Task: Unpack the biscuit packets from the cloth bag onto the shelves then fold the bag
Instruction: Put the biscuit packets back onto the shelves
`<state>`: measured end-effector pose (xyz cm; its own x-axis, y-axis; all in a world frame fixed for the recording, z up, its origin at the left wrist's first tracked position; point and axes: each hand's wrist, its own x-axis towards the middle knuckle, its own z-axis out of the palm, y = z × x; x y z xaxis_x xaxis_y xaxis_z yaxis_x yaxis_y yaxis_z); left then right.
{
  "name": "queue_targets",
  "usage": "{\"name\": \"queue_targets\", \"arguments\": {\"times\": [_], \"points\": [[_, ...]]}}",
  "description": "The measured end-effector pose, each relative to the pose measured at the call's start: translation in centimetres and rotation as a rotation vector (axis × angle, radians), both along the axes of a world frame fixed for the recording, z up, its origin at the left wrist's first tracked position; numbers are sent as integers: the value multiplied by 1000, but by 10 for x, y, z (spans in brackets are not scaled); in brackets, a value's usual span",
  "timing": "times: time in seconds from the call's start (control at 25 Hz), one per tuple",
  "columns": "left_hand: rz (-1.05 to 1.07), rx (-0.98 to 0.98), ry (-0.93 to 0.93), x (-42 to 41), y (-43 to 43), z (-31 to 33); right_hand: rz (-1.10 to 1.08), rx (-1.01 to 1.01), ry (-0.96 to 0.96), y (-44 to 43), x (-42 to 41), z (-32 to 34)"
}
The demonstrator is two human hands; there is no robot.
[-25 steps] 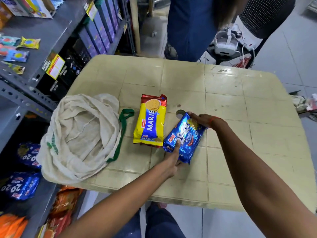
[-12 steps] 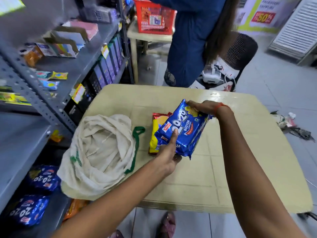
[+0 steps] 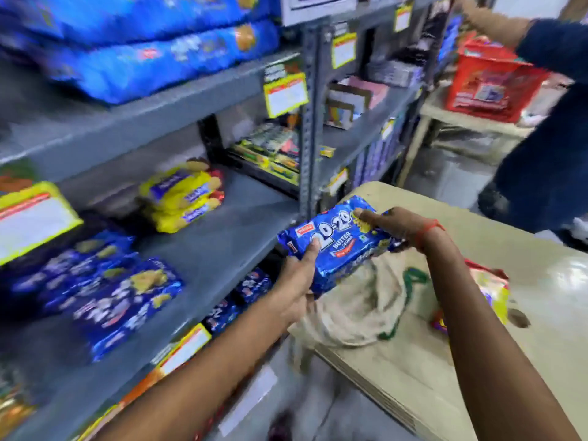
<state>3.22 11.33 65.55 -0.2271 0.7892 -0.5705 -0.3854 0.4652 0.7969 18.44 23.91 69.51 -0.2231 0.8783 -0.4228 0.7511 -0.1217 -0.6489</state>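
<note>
I hold a blue 20-20 butter cookie packet (image 3: 334, 246) in both hands, in the air at the edge of the grey middle shelf (image 3: 216, 249). My left hand (image 3: 299, 275) grips its near end from below. My right hand (image 3: 394, 226) pinches its far end. The cream cloth bag (image 3: 356, 303) with green handles lies slumped on the beige table (image 3: 509, 361) under the packet. A yellow Marie packet (image 3: 490, 294) lies on the table, partly hidden behind my right forearm.
Blue 20-20 packets (image 3: 105, 294) and a stack of yellow Marie packets (image 3: 181, 195) lie on the middle shelf. Large blue packs (image 3: 152, 55) fill the upper shelf. A person in blue (image 3: 547, 128) stands beside a red basket (image 3: 490, 81) at the far right.
I lifted the blue packet off the table and carried it left to the shelf edge. My view swung from the table up to the shelves.
</note>
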Motion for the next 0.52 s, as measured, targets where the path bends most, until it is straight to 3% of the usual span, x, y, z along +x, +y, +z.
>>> {"name": "queue_targets", "arguments": {"times": [0.12, 0.32, 0.52], "points": [[158, -34, 88, -68, -27, -6, 125, -26, 59, -11, -78, -18], [438, -88, 249, -163, -74, -6, 160, -74, 234, -41, -185, -30], [690, -169, 274, -233, -120, -9, 268, -133, 313, -67, -284, -59]]}}
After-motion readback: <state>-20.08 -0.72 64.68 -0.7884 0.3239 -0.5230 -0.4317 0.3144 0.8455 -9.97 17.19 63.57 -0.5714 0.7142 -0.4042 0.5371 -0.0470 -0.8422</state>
